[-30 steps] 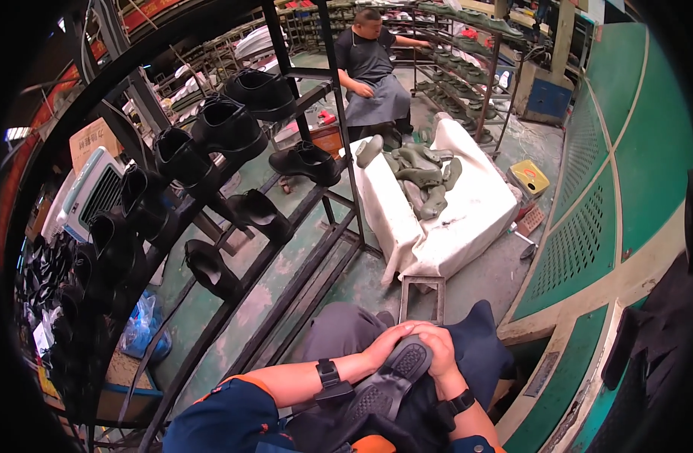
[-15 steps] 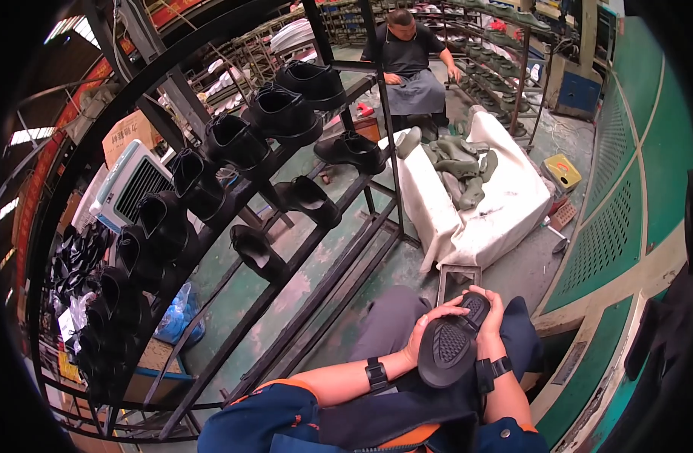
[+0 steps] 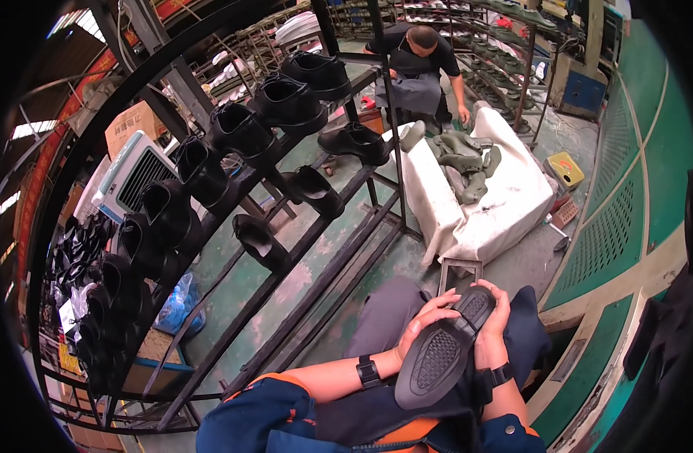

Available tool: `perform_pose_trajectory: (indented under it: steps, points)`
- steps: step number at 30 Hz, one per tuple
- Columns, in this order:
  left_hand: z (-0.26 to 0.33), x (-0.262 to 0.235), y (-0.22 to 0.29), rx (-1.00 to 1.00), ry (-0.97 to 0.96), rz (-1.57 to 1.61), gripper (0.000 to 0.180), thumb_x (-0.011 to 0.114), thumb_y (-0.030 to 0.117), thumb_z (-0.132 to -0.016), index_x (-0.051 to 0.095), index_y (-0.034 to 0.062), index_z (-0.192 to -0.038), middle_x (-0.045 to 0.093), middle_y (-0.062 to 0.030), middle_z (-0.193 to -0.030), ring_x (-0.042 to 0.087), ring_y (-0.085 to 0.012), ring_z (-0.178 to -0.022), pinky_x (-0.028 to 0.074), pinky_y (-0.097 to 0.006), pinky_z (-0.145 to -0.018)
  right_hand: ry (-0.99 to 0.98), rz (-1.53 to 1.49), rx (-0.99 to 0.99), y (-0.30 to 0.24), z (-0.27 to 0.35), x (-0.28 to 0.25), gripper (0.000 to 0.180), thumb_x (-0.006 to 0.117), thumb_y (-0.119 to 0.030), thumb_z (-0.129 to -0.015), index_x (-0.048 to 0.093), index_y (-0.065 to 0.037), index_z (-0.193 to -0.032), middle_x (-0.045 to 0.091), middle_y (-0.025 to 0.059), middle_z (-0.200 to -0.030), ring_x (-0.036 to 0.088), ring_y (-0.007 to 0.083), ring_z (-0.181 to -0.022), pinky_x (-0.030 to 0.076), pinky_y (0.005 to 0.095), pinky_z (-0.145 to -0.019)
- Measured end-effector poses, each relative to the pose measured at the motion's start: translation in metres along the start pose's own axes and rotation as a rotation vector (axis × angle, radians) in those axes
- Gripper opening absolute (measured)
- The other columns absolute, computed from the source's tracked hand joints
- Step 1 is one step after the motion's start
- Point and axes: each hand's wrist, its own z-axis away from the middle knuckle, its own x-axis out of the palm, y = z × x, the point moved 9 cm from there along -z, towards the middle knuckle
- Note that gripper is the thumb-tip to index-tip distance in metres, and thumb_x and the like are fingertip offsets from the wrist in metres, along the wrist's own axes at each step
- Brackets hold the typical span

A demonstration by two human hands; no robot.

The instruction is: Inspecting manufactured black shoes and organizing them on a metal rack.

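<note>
Low in the frame's centre, the left hand (image 3: 424,326) and right hand (image 3: 494,332) both gripped a black shoe (image 3: 444,349), sole turned up for viewing, over the lap.

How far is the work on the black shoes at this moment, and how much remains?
Done, apparently: many black shoes stand in rows on the metal rack. In hand: one black shoe, sole up, gripped by the left hand and the right hand over the lap. Left: hard to judge; grey-green shoe forms lie on the white-covered bench, and how many shoes remain cannot be seen.
</note>
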Motion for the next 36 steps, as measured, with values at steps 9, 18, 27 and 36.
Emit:
perform_pose_trajectory:
  steps: [9, 18, 27, 36]
  points:
    - [0.048, 0.034, -0.093, -0.995, 0.345, 0.983, 0.08, 0.03, 0.063, -0.106, 0.037, 0.0017, -0.156, 0.041, -0.0214, -0.157, 0.044, -0.0346, -0.144, 0.034, -0.048, -0.121, -0.283, 0.276, -0.144, -0.014, -0.006, 0.026, 0.037, 0.046, -0.017, -0.093, 0.07, 0.006, -0.108, 0.074, 0.0178, -0.101, 0.071, 0.0244, -0.088, 0.057, 0.0334, -0.083]
    - [0.078, 0.06, -0.041, -1.266, 0.029, 1.394, 0.082, 0.032, 0.065, -0.105, 0.036, 0.0015, -0.157, 0.043, -0.024, -0.155, 0.046, -0.0376, -0.141, 0.037, -0.05, -0.119, -0.435, 0.188, 0.158, 0.016, -0.007, 0.032, 0.039, 0.048, -0.021, -0.097, 0.072, 0.007, -0.109, 0.075, 0.0153, -0.097, 0.073, 0.0211, -0.085, 0.058, 0.0329, -0.084]
    - [0.092, 0.046, -0.023, -1.324, 0.039, 1.378, 0.084, 0.033, 0.066, -0.104, 0.035, 0.0013, -0.157, 0.045, -0.0266, -0.153, 0.049, -0.0406, -0.138, 0.04, -0.051, -0.117, -0.268, 0.178, 0.15, 0.025, -0.003, 0.023, 0.035, 0.055, -0.025, -0.096, 0.072, 0.005, -0.101, 0.075, 0.0161, -0.095, 0.073, 0.0218, -0.083, 0.059, 0.0336, -0.079]
    - [0.084, 0.037, -0.021, -1.274, -0.065, 1.339, 0.085, 0.034, 0.067, -0.103, 0.034, 0.0011, -0.157, 0.047, -0.0292, -0.15, 0.052, -0.0436, -0.136, 0.043, -0.053, -0.115, -0.278, 0.074, 0.101, 0.001, 0.013, 0.045, 0.038, 0.048, -0.024, -0.099, 0.07, 0.007, -0.106, 0.074, 0.0175, -0.098, 0.072, 0.0218, -0.086, 0.059, 0.0342, -0.081]
